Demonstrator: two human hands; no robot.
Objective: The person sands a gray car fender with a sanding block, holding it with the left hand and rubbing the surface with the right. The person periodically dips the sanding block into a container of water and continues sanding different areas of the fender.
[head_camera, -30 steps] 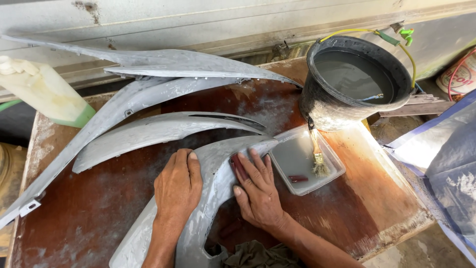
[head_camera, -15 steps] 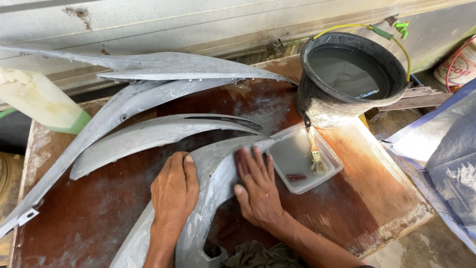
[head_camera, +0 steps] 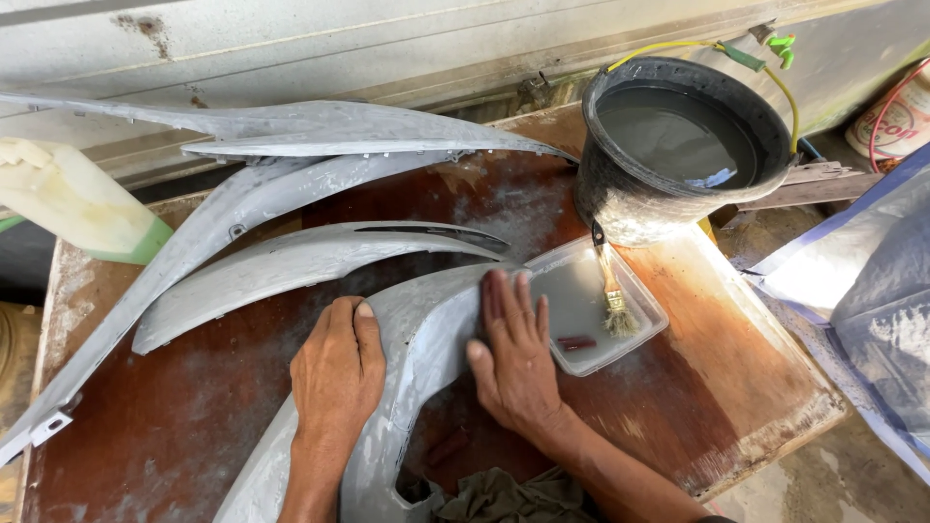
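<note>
We find the left hand [head_camera: 336,373] and right hand [head_camera: 516,360], grips open, flat on a curved grey primed plastic panel [head_camera: 426,339] atop the worn, dust-smeared reddish-brown wooden table [head_camera: 678,387] beside a grey wall [head_camera: 387,39].

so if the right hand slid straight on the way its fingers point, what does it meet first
The right hand lies flat on the curved grey panel, fingers pointing away from the person. Straight on, it would probably first reach that panel's far edge, then the bare wooden table; the clear tray lies just to its right.
</note>
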